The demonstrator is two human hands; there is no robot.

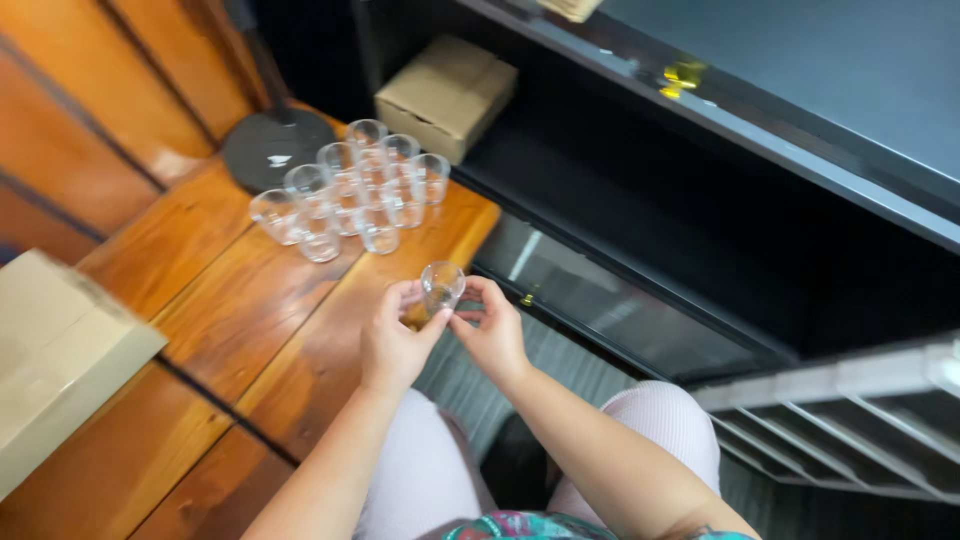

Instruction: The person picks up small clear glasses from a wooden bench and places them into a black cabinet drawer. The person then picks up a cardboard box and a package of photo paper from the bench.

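Glass cup [441,286] is sitting upright between my two hands, mouth facing up toward me, over the edge of the wooden bench [250,300]. I'm pinching it with my left hand [392,345] from the left and my right hand [493,335] from the right, fingertips meeting on its wall. Both are equally close. I'm seeing the cluster of empty glasses [350,190] standing further ahead, well apart.

Wooden bench [230,300], dark shelving [700,200], grey striped floor [560,350]

Left of the glasses [345,185], a pale box [55,350] runs off the edge; the yellow bit [682,76] is blurred.
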